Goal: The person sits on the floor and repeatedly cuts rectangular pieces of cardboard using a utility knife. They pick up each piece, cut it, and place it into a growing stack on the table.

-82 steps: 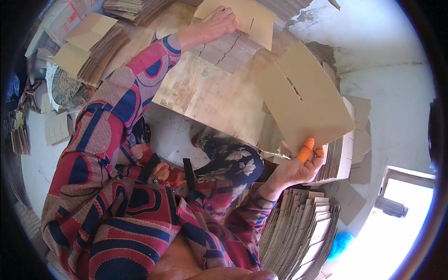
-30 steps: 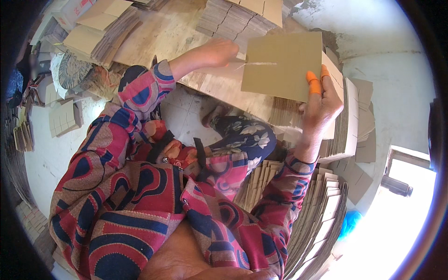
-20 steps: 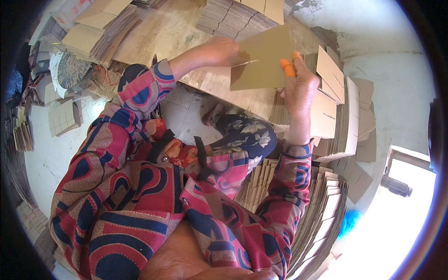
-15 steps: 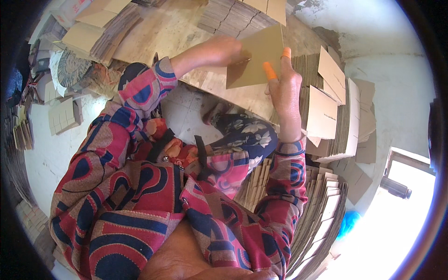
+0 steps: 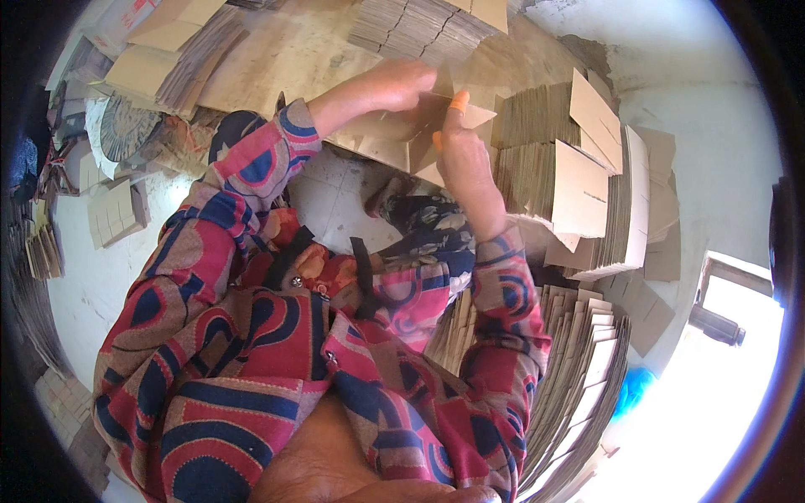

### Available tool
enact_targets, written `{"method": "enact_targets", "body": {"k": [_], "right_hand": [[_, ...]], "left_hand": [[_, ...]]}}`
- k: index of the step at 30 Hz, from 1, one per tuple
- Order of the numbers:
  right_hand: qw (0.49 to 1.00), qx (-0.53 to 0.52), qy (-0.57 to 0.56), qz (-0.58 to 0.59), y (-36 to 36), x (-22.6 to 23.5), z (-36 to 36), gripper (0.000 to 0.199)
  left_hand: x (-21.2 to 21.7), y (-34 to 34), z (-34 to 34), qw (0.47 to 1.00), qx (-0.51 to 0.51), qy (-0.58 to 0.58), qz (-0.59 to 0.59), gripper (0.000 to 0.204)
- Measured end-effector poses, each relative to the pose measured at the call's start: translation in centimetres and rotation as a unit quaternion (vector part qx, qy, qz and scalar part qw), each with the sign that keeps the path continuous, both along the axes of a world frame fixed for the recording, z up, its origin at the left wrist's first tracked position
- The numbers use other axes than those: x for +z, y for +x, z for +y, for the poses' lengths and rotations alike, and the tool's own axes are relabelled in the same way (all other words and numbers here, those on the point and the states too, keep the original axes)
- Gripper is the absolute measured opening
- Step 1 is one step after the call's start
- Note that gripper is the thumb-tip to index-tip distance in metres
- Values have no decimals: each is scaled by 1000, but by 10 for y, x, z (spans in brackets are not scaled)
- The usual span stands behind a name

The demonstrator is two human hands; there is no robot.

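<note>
Over the wooden table, brown cardboard pieces (image 5: pixel 426 121) stand at angles to one another between my hands, their edges partly blurred. My left hand (image 5: pixel 404 84) is closed at their left side, its fingertips hidden behind the board. On the right, my right hand (image 5: pixel 464 151) grips the same cardboard, with an orange finger cover (image 5: pixel 459 102) on one raised digit and another partly showing at the board. How the pieces join is hard to make out.
Stacked cardboard sheets (image 5: pixel 537 159) stand right of my hands, and another stack (image 5: pixel 419 29) lies at the table's far side. More cardboard (image 5: pixel 180 63) is at the far left. Slotted cardboard rows (image 5: pixel 579 369) rise beside my right arm. The wooden table (image 5: pixel 277 59) extends left.
My right hand has moved left, toward my left hand. The flat cardboard sheet held upright before has swung down, and angled cardboard pieces now show between the hands.
</note>
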State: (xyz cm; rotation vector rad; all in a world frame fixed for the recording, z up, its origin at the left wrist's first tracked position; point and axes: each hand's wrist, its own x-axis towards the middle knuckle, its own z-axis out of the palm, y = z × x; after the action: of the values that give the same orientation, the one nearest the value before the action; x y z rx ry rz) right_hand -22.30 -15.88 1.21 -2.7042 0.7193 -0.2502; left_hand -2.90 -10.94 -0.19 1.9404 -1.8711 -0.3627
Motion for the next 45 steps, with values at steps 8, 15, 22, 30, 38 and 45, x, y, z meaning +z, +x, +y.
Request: {"method": "enact_targets", "body": {"k": [8,15,22,30,38,45], "right_hand": [[959,-128,-248,-46,-63,16,-15,86],[911,-304,-228,159,-154,20,-73,73],[956,-218,-194,-9,-173,50,-92,22],[883,-238,-274,-299,-117,134,-18,33],[911,-133,134,-367,-44,157,15,41],[939,-79,128,-311,-17,129,-4,42]], "left_hand": [[33,-8,30,998,39,35,-24,53],[28,15,82,991,120,-34,-45,60],[26,30,93,988,152,27,-1,55],[14,31,100,990,118,-71,-33,51],[2,26,90,990,82,-97,67,26],[-4,24,86,989,68,-118,63,17]]}}
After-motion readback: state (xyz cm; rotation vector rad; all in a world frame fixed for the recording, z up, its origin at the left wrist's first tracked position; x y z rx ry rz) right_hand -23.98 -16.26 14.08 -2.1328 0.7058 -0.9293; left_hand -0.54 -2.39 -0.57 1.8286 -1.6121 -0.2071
